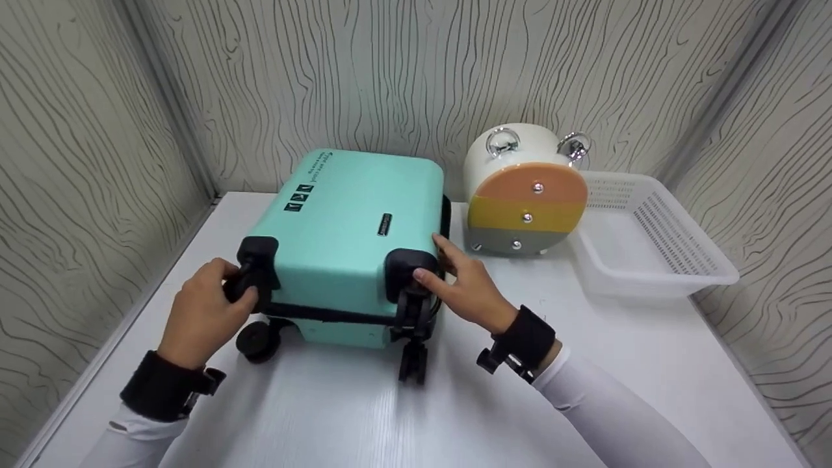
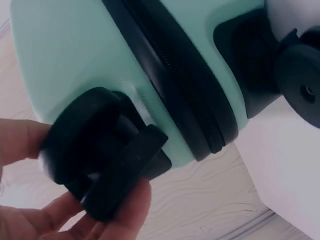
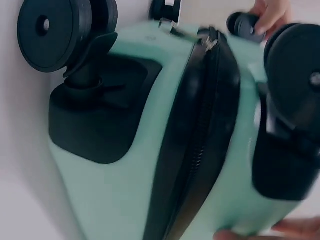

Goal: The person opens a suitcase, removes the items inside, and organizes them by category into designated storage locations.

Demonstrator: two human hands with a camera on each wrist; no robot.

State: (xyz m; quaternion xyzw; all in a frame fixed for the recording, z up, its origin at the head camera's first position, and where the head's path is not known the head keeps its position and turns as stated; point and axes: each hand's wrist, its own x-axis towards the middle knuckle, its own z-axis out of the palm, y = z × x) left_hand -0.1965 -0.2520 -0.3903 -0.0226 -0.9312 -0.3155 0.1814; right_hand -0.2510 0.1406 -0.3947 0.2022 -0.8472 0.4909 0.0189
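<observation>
Now, left grip [image 1: 205,309] snug round a black wheel [image 2: 80,130], right grip [image 1: 473,292] seemingly loose, straight-fingered, against the mint suitcase [image 1: 348,208].

suitcase [image 2: 60,50] cut off in l/r wrist cams

White sleeves [image 1: 617,413], black wristbands [image 1: 528,337]

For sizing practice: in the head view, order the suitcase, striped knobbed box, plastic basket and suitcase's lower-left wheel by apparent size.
Mint suitcase
Plastic basket, striped knobbed box: too close to rank
Lower-left wheel
</observation>
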